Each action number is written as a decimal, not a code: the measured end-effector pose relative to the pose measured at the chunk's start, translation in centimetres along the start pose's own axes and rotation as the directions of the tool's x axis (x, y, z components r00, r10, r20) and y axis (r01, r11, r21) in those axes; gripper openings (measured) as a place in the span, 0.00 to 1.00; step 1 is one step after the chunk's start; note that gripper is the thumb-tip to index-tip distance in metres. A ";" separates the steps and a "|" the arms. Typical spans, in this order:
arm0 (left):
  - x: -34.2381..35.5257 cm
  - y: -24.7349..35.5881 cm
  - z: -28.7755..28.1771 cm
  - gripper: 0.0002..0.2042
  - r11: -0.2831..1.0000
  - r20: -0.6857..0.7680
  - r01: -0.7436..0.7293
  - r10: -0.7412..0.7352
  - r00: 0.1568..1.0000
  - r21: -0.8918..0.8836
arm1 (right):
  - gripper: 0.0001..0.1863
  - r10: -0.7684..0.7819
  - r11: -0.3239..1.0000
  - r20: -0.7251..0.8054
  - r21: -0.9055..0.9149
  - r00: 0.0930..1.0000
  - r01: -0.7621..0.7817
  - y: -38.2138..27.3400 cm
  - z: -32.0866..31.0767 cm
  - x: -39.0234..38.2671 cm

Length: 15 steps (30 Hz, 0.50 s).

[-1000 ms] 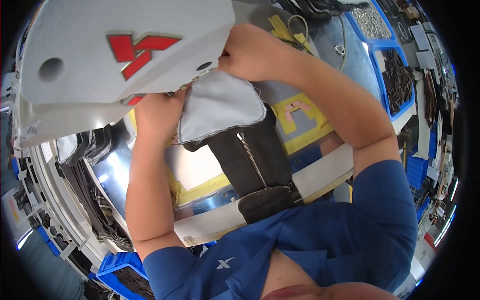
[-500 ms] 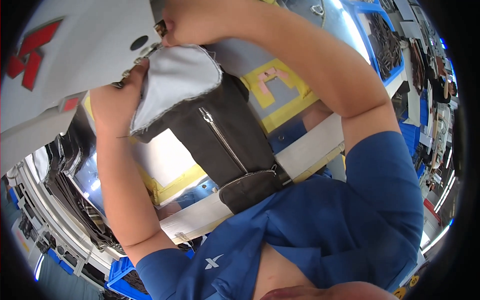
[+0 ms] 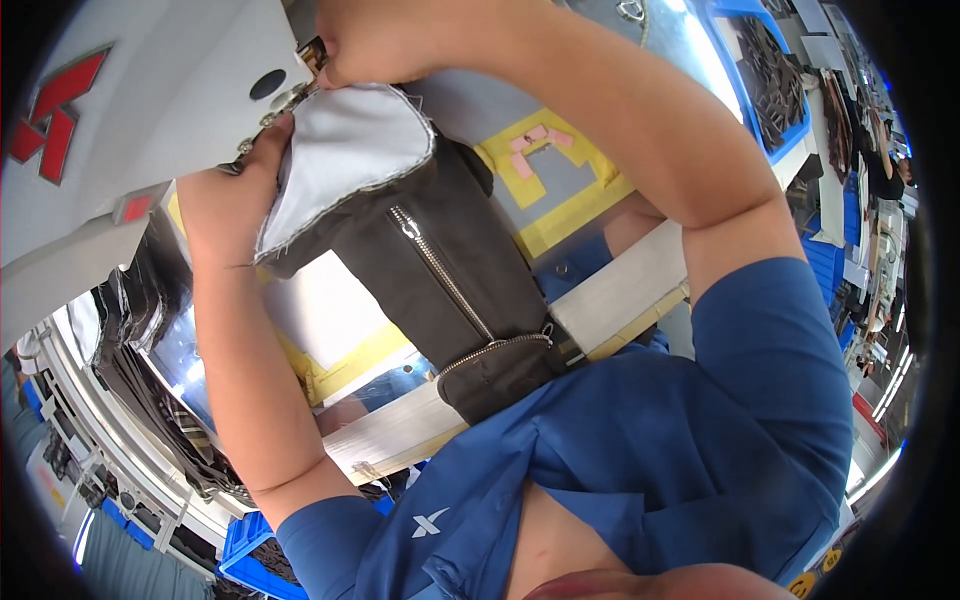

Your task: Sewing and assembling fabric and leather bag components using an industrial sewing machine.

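A dark bag body with a silver zipper and a zipped pocket at its near end stretches from the machine to my torso. Its far end shows a pale grey lining with frayed raw edges. My left hand grips the lining's left edge, thumb on top; its other fingers are partly hidden beside the white sewing machine head. At the lining's far edge, close to the machine's metal parts, my right hand is closed on the fabric. The needle area is hidden by the machine head and hands.
Yellow tape borders parts of the shiny work surface. A blue bin of dark pieces stands at the far right, another blue bin at the lower left. Dark fabric pieces hang along the left side.
The bag body and lining have shifted slightly left in the picture, as has the machine head. Both hands keep their hold on the fabric.
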<state>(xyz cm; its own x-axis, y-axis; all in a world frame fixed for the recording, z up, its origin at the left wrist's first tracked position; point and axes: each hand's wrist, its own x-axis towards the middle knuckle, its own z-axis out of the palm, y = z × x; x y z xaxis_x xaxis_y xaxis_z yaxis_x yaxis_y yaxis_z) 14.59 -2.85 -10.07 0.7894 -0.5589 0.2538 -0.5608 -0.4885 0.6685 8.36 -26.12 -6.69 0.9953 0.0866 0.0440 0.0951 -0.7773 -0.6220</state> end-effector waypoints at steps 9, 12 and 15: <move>-0.2 0.3 0.0 0.14 1.000 -0.023 -0.029 0.029 0.999 0.008 | 0.14 0.125 0.979 0.134 -0.180 0.983 -0.100 -0.2 1.5 1.7; -0.2 0.3 -0.2 0.14 0.998 -0.023 -0.055 0.056 0.998 0.044 | 0.13 0.149 0.980 0.155 -0.157 0.977 -0.125 -0.2 1.2 1.4; -0.2 0.3 -0.2 0.14 0.998 -0.008 -0.032 0.032 0.999 0.053 | 0.13 0.171 0.979 0.169 -0.139 0.971 -0.148 -0.3 1.0 1.3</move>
<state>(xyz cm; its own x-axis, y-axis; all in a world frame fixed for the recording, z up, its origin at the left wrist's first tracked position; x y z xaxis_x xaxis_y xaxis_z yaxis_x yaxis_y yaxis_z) 14.32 -2.75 -9.79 0.7727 -0.5694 0.2807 -0.5983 -0.5055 0.6217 9.59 -25.18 -7.24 0.9791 0.0567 -0.1954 -0.0512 -0.8607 -0.5066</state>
